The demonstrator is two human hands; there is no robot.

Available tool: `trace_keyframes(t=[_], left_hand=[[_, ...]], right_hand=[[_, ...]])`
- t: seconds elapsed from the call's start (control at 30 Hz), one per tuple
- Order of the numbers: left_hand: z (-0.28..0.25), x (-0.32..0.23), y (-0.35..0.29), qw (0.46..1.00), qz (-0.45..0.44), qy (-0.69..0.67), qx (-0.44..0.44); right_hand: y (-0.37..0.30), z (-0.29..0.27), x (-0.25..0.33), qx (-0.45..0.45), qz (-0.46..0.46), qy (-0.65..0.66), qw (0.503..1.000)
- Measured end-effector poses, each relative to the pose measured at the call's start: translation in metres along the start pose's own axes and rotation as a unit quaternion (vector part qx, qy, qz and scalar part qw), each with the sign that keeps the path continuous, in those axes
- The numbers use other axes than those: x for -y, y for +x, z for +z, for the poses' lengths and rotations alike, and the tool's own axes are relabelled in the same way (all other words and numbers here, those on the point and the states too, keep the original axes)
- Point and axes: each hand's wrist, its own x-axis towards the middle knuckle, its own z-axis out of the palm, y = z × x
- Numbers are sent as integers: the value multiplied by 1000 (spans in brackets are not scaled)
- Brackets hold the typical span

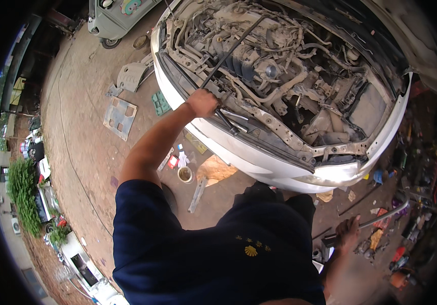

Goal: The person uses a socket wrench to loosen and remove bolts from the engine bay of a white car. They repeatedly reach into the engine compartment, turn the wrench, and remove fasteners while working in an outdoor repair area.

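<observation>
At the front edge of the white car's (274, 170) open engine bay (259, 61), my left hand (203, 103) is closed in a fist around a dark bar-shaped tool (226, 123), whose end sticks out below it. A long thin black rod (234, 48) slants from beside this hand across the engine; whether the hand touches it I cannot tell. Low on the right, my right hand (348, 232) is wrapped round a bent silver metal bar (384, 213) that curves upward at its far end. A dark block-like piece (330, 241) shows beside that hand, partly hidden.
Left of the car, a flat metal plate (120, 118), a green case (161, 103) and a round container (185, 175) lie on the ground. Many tools and parts clutter the right (396, 254). A grey three-wheeled vehicle (122, 18) stands far left; the raised hood (422, 35) is upper right.
</observation>
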Motion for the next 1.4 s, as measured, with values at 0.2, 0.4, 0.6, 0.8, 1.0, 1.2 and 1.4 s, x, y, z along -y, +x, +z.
trace_keyframes(t=[0.2, 0.4, 0.6, 0.8, 1.0, 1.2, 1.4], left_hand=[[31, 85, 22, 1000, -18, -3, -3], [31, 129, 38, 995, -94, -20, 29], [78, 154, 33, 990, -125, -1, 68], [104, 170, 46, 989, -106, 35, 100], [110, 176, 60, 977, -123, 50, 168], [136, 191, 35, 989, -111, 13, 92], [118, 196, 19, 986, -128, -82, 66]], right_hand=[[15, 11, 6, -59, 29, -58, 996], [47, 34, 28, -4, 54, -69, 996], [70, 33, 36, -10, 88, -166, 982], [92, 53, 37, -41, 117, -236, 964], [110, 77, 45, -6, 122, -243, 962], [126, 124, 62, 45, 102, -273, 956], [150, 149, 68, 77, 90, -321, 940]])
